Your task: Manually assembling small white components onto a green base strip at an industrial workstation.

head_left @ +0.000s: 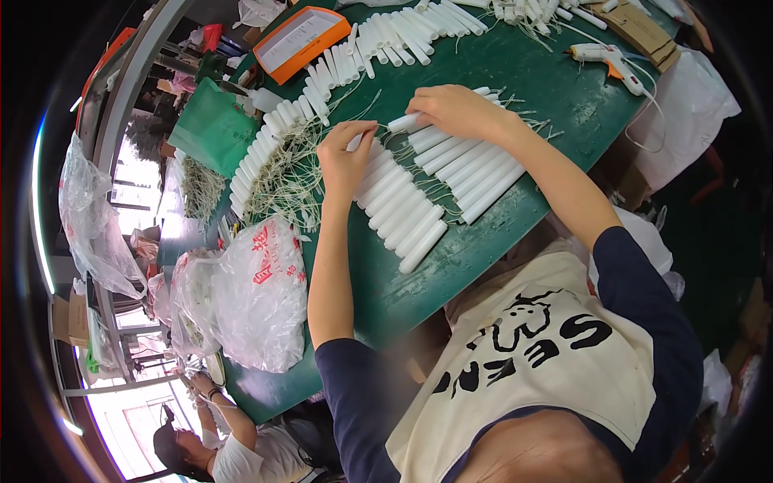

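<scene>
My right hand (pixel 460 111) is closed over a white tube (pixel 405 122), whose left end sticks out past the fingers. Just left of that end, the fingertips of my left hand (pixel 346 153) are pinched together. What they hold is too small to make out, though thin string lies close by. Under my hands, white tubes lie side by side in two rows, a left row (pixel 394 205) and a right row (pixel 479 181). Pale strings (pixel 435 189) come out of the tube ends between the rows.
More tubes (pixel 278 121) curve along the far side of the green table (pixel 515 76), with tangled strings (pixel 282 177) beside them. An orange box (pixel 302 44) stands behind. A glue gun (pixel 608 60) lies far right. Plastic bags (pixel 258 290) sit left. Another person (pixel 233 439) works at lower left.
</scene>
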`<state>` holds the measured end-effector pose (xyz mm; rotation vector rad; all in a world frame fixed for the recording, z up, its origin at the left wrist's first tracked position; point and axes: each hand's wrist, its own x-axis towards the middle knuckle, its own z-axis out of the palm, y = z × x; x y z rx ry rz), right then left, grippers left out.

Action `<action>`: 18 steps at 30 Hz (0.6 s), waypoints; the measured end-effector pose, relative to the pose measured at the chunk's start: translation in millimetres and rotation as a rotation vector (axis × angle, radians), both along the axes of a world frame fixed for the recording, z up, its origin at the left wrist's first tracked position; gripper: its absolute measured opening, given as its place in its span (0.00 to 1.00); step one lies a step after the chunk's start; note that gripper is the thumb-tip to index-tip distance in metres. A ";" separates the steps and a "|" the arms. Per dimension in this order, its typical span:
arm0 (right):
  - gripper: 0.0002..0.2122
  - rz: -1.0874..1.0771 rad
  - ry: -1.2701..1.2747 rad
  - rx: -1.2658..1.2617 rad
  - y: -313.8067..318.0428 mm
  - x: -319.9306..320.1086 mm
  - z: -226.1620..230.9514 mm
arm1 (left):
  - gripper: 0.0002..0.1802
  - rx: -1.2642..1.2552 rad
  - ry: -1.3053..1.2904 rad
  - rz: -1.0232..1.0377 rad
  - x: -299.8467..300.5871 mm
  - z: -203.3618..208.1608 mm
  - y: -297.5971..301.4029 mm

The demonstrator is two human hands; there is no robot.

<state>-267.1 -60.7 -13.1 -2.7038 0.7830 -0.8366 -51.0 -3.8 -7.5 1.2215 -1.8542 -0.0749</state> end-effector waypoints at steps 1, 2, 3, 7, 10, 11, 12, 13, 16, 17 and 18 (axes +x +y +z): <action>0.06 -0.002 0.000 0.000 -0.6 -0.4 -0.2 | 0.06 0.000 0.000 -0.002 -0.8 0.8 -0.1; 0.07 0.000 0.014 0.044 1.2 0.8 3.1 | 0.06 -0.011 -0.017 0.006 -0.5 1.0 0.8; 0.08 0.001 0.028 0.087 2.9 2.0 6.5 | 0.06 -0.021 -0.033 0.013 -0.5 1.1 1.5; 0.08 -0.054 0.050 0.232 10.9 5.0 16.1 | 0.06 -0.021 -0.034 0.012 1.4 -2.4 4.1; 0.08 0.009 -0.056 0.140 8.1 1.3 10.1 | 0.06 -0.013 -0.034 0.009 -1.3 -1.7 4.6; 0.08 -0.012 -0.049 0.109 5.9 0.6 7.0 | 0.06 -0.023 -0.035 0.009 -1.9 -1.8 4.3; 0.08 -0.033 -0.043 0.078 3.7 0.3 3.9 | 0.06 -0.033 -0.036 0.009 -2.4 -1.7 3.9; 0.08 -0.034 -0.043 0.078 1.2 0.4 0.9 | 0.06 -0.032 -0.037 0.008 -2.7 -1.4 3.3; 0.08 -0.017 -0.009 0.012 -1.9 0.0 -2.7 | 0.06 -0.068 -0.041 0.011 -2.9 -1.6 1.7; 0.08 -0.028 0.040 0.050 -1.5 1.3 -0.2 | 0.05 -0.073 -0.044 0.017 -2.2 -2.0 1.8; 0.08 -0.039 0.090 0.088 -1.3 2.2 2.5 | 0.05 -0.078 -0.047 0.021 -1.7 -2.4 1.8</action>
